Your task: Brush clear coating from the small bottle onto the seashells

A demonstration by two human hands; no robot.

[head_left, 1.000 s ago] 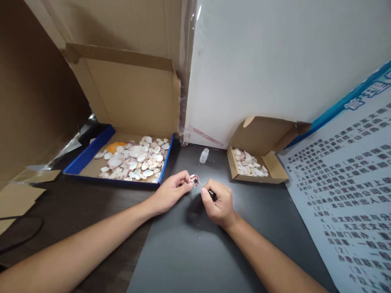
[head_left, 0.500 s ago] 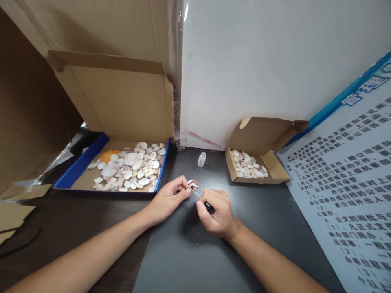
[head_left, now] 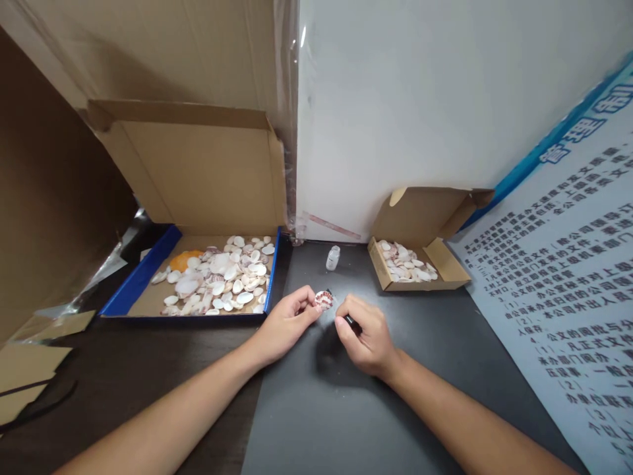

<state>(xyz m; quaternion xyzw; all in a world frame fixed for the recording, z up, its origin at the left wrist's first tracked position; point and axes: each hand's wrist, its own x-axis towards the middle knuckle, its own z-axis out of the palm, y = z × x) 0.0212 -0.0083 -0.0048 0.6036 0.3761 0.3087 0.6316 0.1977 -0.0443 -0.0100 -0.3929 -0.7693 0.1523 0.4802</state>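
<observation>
My left hand (head_left: pixel 291 322) pinches a red-and-white patterned seashell (head_left: pixel 324 300) by its left edge between thumb and fingers. Across from it, my right hand (head_left: pixel 364 330) is closed around the black handle of a small brush (head_left: pixel 350 320). The brush's thin pale shaft points up and left at the shell, with a dark tip by its upper right edge; whether they touch I cannot tell. Beyond both hands stands a small uncapped bottle (head_left: pixel 332 258), upright, clear or whitish, with a pale label.
To the left, an open blue-edged cardboard box (head_left: pixel 141 307) holds many shells and one orange piece (head_left: pixel 185 259). A smaller open cardboard box (head_left: pixel 448 264) with shells stands right. A dark grey mat (head_left: pixel 301 422) covers the table, beside a printed sheet (head_left: pixel 558 277).
The whole view has shifted, so most things appear slightly to the right. The brush's pale shaft crossed low by the shell before; now its dark tip shows at the shell's upper edge.
</observation>
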